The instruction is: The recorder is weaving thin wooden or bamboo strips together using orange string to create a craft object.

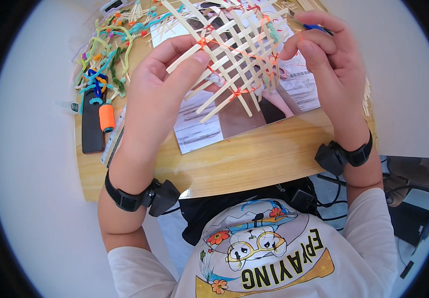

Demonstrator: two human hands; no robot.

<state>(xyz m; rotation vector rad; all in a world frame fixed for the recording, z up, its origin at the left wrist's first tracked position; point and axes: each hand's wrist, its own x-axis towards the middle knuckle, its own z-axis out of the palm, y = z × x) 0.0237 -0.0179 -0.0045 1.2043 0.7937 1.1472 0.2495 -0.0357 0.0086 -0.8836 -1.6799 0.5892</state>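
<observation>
**Pale strips, tied in orange, held up between both hands**

Wooden table [254,159] runs across the near part of the scene, and over its near edge our two forearms come up, each with a black wrist strap and a small black box on it. On the bare wood a printed sheet [199,131] lies flat, partly under the work.

Farther in, our left hand [157,84] pinches the lattice of pale strips [234,54] at its left corner, thumb on the near face and fingers closed behind it, right by one of the orange thread ties. Our right hand [331,54] is at the lattice's right edge, fingertips closed narrowly on a thin orange thread; a blue-tipped tool [316,27] shows above those fingers, and we cannot tell whether it is gripped. The lattice is held tilted above the sheet, between the hands.

Left of the left hand lie an orange thread spool [107,117] on a black flat case [91,126]. Beyond them, at the far left, a heap of coloured pipe cleaners [107,54] spreads over the table.
</observation>
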